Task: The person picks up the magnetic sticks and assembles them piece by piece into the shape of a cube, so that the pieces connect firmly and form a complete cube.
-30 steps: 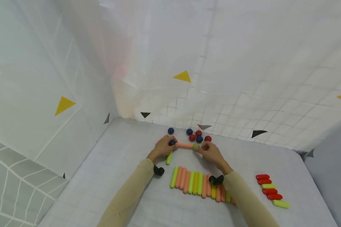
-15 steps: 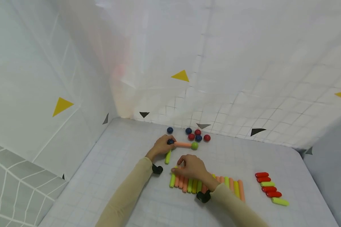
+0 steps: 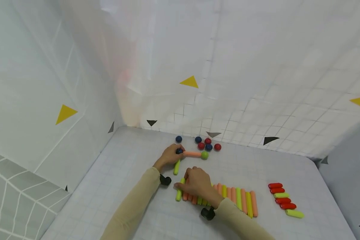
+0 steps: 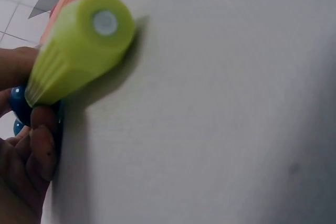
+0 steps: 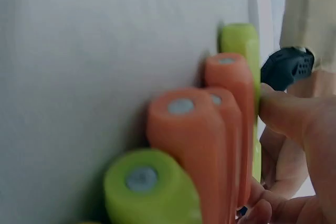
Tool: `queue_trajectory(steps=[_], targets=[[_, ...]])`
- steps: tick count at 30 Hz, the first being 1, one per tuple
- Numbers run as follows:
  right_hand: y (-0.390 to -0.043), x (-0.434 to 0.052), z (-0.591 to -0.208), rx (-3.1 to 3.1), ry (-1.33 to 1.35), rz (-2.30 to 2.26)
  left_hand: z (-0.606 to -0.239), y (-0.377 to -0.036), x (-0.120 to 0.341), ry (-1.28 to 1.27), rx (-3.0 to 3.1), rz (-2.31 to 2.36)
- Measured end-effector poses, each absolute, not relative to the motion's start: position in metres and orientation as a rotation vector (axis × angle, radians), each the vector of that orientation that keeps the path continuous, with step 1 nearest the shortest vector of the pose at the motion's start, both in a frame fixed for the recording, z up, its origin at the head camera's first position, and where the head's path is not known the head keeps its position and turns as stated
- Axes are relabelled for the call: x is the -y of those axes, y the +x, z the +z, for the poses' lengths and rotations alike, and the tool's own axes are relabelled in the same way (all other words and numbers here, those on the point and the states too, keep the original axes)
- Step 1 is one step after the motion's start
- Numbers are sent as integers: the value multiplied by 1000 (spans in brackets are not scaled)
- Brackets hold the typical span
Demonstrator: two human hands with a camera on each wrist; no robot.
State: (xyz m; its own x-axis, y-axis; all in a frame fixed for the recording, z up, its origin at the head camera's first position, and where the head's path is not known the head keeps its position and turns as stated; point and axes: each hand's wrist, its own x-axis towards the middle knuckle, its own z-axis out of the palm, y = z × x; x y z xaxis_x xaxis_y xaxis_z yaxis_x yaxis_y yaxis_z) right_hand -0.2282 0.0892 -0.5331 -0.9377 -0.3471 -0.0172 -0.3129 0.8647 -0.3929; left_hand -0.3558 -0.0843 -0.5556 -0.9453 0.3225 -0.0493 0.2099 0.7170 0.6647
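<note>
My left hand grips a dark blue ball behind the row of sticks. An orange magnetic stick reaches right from that ball to a green ball. From the same ball a yellow-green magnetic stick extends toward the person, its metal-centred end large in the left wrist view. My right hand pinches the leftmost yellow-green stick of the row between thumb and fingers. In the right wrist view the thumb lies against this stick, beside orange sticks; some fingertips are hidden behind them.
A row of orange, yellow and green sticks runs under and right of my right forearm. Short red and yellow-green pieces lie farther right. Loose red and blue balls sit near the back wall, another blue ball to their left.
My right hand has left the green ball, come down to the row's left end and taken hold of the yellow-green stick, which has shifted slightly left. My left hand stays on the blue ball.
</note>
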Motion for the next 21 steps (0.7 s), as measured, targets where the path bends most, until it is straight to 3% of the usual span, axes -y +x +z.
queue_trajectory(steps=[12, 21], targets=[[-225, -82, -532, -2921, -518, -640, -558, -356, 85, 435, -2752, 1041], [-230, -95, -512, -2667, -292, -1146, -558, -356, 85, 443, -2760, 1039]])
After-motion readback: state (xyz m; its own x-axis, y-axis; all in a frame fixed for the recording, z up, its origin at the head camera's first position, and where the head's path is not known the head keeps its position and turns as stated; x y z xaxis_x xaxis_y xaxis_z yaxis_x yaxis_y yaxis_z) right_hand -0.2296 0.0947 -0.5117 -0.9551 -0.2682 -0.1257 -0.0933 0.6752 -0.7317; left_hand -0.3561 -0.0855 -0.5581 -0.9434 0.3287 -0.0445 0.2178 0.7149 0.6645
